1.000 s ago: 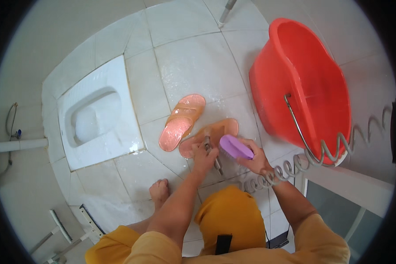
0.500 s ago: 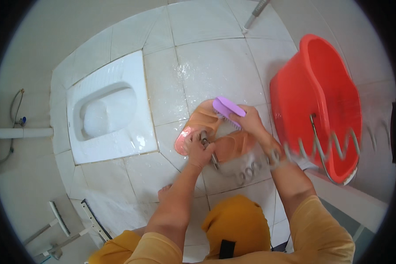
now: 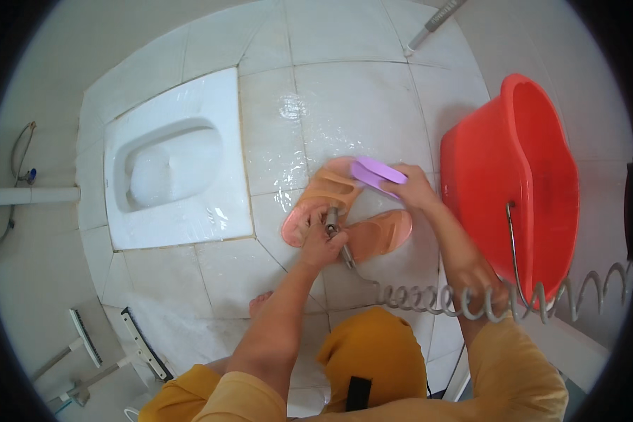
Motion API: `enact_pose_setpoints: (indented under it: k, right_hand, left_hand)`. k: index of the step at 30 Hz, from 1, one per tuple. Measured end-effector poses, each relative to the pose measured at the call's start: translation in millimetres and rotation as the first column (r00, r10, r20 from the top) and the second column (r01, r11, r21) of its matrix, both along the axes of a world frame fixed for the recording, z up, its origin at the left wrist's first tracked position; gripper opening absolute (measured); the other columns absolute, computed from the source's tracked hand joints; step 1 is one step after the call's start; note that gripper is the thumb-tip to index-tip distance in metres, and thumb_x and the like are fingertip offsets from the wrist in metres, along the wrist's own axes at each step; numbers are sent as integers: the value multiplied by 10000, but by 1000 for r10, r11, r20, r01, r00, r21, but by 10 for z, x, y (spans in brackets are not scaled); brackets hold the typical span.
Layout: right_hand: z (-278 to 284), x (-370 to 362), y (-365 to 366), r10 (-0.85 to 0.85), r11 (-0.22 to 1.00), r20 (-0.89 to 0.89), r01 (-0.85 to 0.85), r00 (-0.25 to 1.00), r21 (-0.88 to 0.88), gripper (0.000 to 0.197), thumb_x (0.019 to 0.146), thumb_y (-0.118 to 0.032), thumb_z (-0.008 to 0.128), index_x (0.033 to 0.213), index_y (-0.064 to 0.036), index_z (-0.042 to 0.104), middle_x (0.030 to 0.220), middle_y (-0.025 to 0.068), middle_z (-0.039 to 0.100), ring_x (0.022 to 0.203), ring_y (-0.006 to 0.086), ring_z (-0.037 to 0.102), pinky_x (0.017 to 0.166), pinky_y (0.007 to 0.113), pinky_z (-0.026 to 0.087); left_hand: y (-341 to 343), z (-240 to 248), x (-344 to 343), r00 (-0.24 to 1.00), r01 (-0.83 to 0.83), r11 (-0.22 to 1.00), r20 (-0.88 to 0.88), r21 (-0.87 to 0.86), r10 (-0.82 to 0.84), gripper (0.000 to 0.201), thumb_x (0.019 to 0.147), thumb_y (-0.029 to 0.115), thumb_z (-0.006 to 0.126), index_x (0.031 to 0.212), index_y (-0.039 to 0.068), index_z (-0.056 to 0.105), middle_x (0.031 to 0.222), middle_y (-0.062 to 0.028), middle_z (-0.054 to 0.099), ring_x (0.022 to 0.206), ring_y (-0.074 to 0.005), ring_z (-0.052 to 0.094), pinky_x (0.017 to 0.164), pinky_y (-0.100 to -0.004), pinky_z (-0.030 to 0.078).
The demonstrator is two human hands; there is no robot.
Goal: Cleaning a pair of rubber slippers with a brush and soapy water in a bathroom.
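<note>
My left hand (image 3: 321,246) is closed on a metal spray nozzle (image 3: 332,219), and its fingers also rest on one end of a wet orange-pink slipper (image 3: 328,186). A coiled grey hose (image 3: 429,301) runs from the nozzle across in front of my right arm. In my right hand (image 3: 418,190) is a purple scrubbing brush (image 3: 374,173), held at the far end of that slipper; whether its bristles touch the slipper is hidden. The second slipper (image 3: 390,233) of the pair lies just right of the nozzle on the tiles.
A white squat toilet (image 3: 179,165) is set into the wet tiled floor (image 3: 264,141) on the left. To the right stands a big red tub (image 3: 478,169). Two floor squeegees or brushes (image 3: 141,341) lean at lower left, and a pole (image 3: 432,28) stands at the far wall.
The purple brush has moved slightly right with my right hand. The coiled hose has swung down and toward me. The second slipper shows more fully; my left hand keeps its grip.
</note>
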State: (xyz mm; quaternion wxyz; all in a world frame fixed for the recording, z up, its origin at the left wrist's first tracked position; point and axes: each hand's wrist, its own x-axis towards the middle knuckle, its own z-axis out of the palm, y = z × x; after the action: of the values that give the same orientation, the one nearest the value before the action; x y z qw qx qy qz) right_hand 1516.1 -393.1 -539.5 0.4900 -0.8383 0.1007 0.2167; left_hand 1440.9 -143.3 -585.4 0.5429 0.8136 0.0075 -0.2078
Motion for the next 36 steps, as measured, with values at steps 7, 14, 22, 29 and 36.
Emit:
enact_pose_setpoints:
  k: [7,14,22,29,36]
  right_hand:
    - [133,282,306,186,968,25,-179,982,-176,286,728,-213,768,986,-103,711,1000,103,684,892,242,662,792,360,512]
    - [38,341,381,335,902,97,-289,937,-320,276,733,-288,755,983,-178,718,1009,79,672,919,280,643,802,378,508]
    - [239,444,357,310,885,178,-215,934,-412,191,763,-307,727,921,-201,717,955,75,624,974,279,606,827,387,495]
    - [-66,402,152,385,921,266,-385,884,-54,222,722,-216,787,916,-125,728,953,98,653,892,264,621,765,374,500]
    - [40,454,132,304,951,11,-304,953,47,189,702,-152,796,840,-54,713,812,91,661,811,194,625,719,324,486]
  left_hand:
    - [26,-235,-32,999,-34,994,-28,-108,31,380,690,322,682,918,24,624,1200,-119,441,1165,-323,335,966,-397,343]
    - [36,-260,-91,950,87,973,276,215,-146,632,737,156,688,1254,5,358,1041,-82,473,919,-149,494,789,-323,453]
    - [4,4,-13,999,-15,1000,-39,21,16,566,733,180,687,1221,34,440,1024,-83,522,934,-165,477,878,-309,402]
    - [-49,20,-27,994,-95,995,-45,9,95,506,698,356,665,1083,40,578,1165,-109,509,1157,-317,312,1017,-427,236]
    - [43,26,-70,999,-2,990,38,141,-4,607,636,318,706,1161,84,512,1185,-103,507,1180,-326,326,1004,-428,243]
